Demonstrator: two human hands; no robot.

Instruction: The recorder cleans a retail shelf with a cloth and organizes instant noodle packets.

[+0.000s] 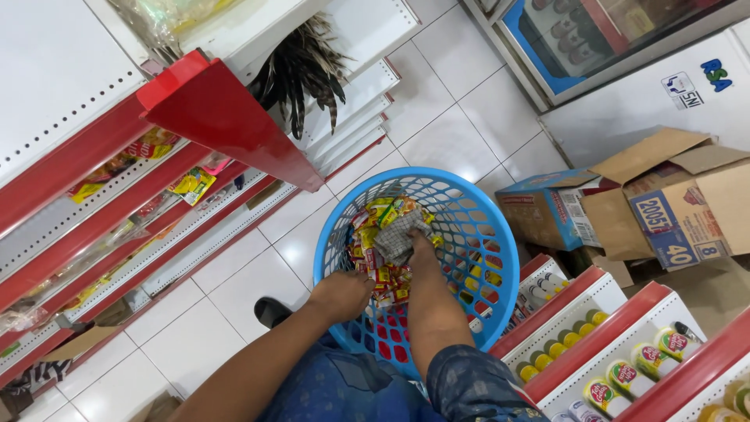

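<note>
Bundle of small yellow-red sachets (393, 221) inside blue basket (491, 258), toward far rim, pinched by right hand (418, 244) fingers. Left hand (341, 295) at near rim, fingers curled, grip unclear. Could spill sachets onto floor (453, 133) if basket tips.

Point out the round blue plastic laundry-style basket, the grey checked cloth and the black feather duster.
Round blue plastic basket (486, 209): head view, far rim.
Grey checked cloth (394, 236): head view, its middle, in the right hand's grasp.
Black feather duster (305, 74): head view, hanging feathers.
</note>
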